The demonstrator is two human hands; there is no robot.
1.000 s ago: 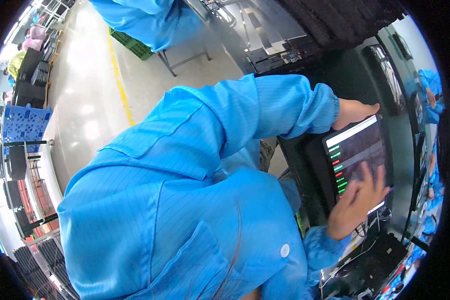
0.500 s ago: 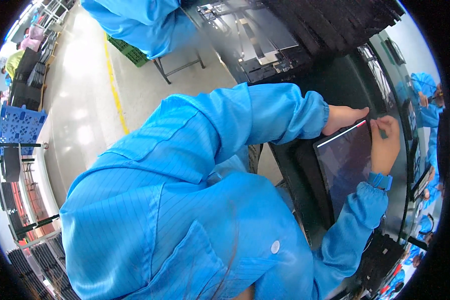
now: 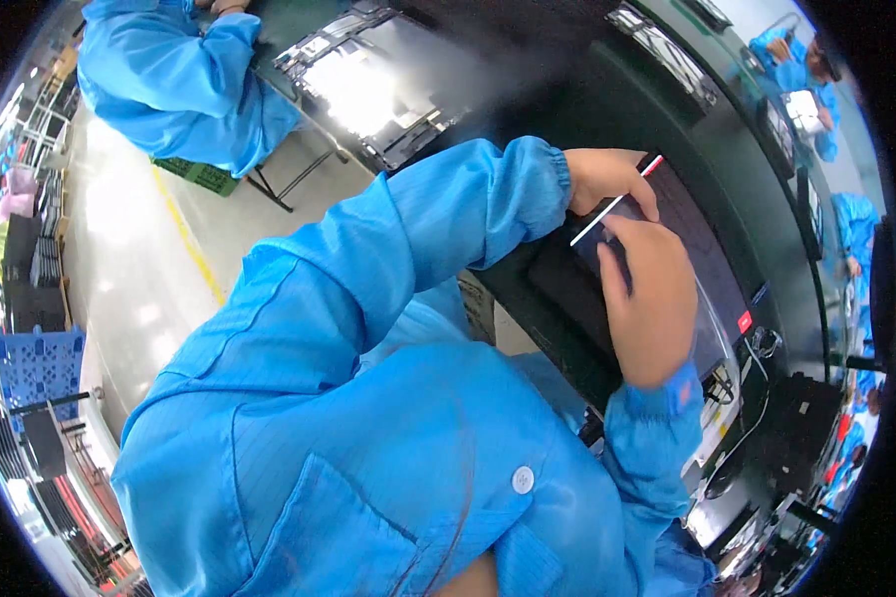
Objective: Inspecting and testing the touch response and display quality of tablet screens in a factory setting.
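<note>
A dark flat display panel (image 3: 687,214) with a thin white strip along one edge and small red tabs lies tilted on a black pad on the dark bench. My left hand (image 3: 607,181) grips its white-striped edge, fingers bent over the front face. Over the panel, close to that strip, is my right hand (image 3: 655,294). Its thumb and forefinger are curled close together at the surface, and whatever is between them is too small to make out. Part of the panel is hidden behind my right hand.
Beyond my left arm, a bright open panel assembly (image 3: 363,90) lies on the bench. Cables (image 3: 762,343) and black parts (image 3: 801,418) lie beyond my right forearm. A co-worker in blue (image 3: 174,75) sits at upper left, near a green crate (image 3: 194,175).
My right hand has moved from the red-tabbed corner along the panel towards the other end of the white strip. The panel has turned, and my left hand now bends over its edge.
</note>
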